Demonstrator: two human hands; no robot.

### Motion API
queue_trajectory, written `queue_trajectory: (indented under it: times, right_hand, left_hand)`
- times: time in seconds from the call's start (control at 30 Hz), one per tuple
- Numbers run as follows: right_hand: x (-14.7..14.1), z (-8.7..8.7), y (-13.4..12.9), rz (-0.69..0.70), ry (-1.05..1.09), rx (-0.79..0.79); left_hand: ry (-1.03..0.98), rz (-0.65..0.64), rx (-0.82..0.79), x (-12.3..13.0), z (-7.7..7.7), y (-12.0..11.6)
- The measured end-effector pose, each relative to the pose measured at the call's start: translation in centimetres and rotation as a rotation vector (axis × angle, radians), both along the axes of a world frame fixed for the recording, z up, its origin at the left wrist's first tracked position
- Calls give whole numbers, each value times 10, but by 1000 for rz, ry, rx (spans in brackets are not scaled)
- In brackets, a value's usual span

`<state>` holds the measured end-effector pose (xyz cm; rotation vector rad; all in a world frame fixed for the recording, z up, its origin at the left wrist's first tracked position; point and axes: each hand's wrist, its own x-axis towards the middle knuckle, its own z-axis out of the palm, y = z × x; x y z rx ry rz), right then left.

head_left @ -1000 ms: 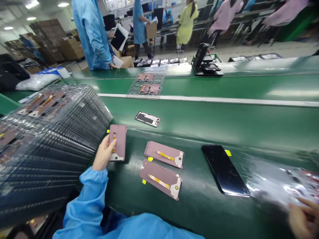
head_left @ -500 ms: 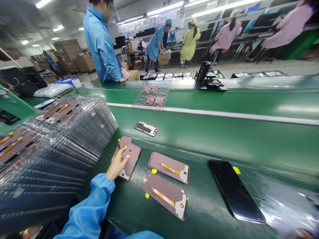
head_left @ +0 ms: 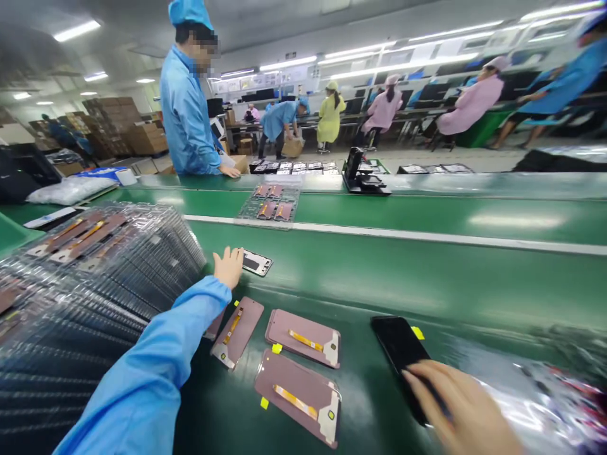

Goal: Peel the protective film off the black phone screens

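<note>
My left hand (head_left: 228,268) is at the near-left end of a phone frame (head_left: 258,263), its fingers bent over that end and the thumb hidden. My right hand (head_left: 462,404), blurred, grips the lower part of a black phone (head_left: 396,338) lying on the green bench, with fingers along both long edges. Between the hands lie several pinkish phone screens, backs up, with yellow flex cables: one upright screen (head_left: 239,328) partly over another beside my left sleeve, a stacked screen (head_left: 303,335), and a nearer screen (head_left: 298,395). Yellow tabs stick out from them.
A tall stack of clear trays (head_left: 156,253) with screens stands at left. On the far belt sit a clear tray (head_left: 244,212) of screens and a black fixture (head_left: 363,177). Plastic film (head_left: 535,392) lies at right. A person in blue (head_left: 187,114) stands across the bench.
My left hand has left the upright screens and reached forward to the phone frame. My right hand has come in from the lower right onto the black phone. The view has shifted.
</note>
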<state>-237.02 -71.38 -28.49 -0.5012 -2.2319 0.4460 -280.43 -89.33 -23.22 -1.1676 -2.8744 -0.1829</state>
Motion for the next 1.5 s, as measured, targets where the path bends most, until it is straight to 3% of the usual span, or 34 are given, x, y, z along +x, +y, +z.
queue_trajectory:
  times: [0.07, 0.13, 0.3, 0.43, 0.57, 0.77, 0.9, 0.97, 1.0, 1.07, 1.13, 1.2, 1.33, 1.5]
  right_hand:
    - [-31, 5, -21, 140, -96, 165]
    - [-61, 11, -42, 250, -175, 221]
    - [-115, 2, -70, 311, -281, 314]
    - [-135, -12, -73, 297, -286, 421]
    - [-138, -11, -78, 306, -255, 511]
    - [-131, -10, -79, 294, -140, 593]
    - [-115, 1, -68, 234, -51, 535]
    - [-101, 11, -62, 215, 29, 303]
    - [-94, 17, -59, 205, 98, 78]
    - [-82, 27, -54, 200, 292, -525]
    - [-74, 32, -48, 237, 491, -1090]
    - [-71, 34, -40, 304, 606, -1404]
    - [-69, 34, -28, 349, 605, -1544]
    - [-62, 38, -27, 460, 645, -1706]
  left_hand:
    - [2, 12, -51, -26, -6, 30]
    - [-17, 4, -92, -47, -13, 51]
    - [-62, -26, -130, -75, -23, 65]
    - [-58, -1, -76, -78, -18, 50]
    - [-63, -63, 60, -69, -7, 27]
    - [-61, -108, 409, -38, 14, -6]
    - [-150, -66, 680, -9, 31, -27]
    - [-228, -42, 789, 13, 37, -38]
    - [-294, -36, 846, 26, 39, -44]
    - [-517, -32, 979, 58, 41, -54]
    - [-972, -2, 1187, 93, 40, -62]
    - [-1269, 31, 1268, 125, 34, -66]
    - [-1481, 9, 1236, 167, 15, -63]
    - [-1605, -45, 1134, 189, 2, -50]
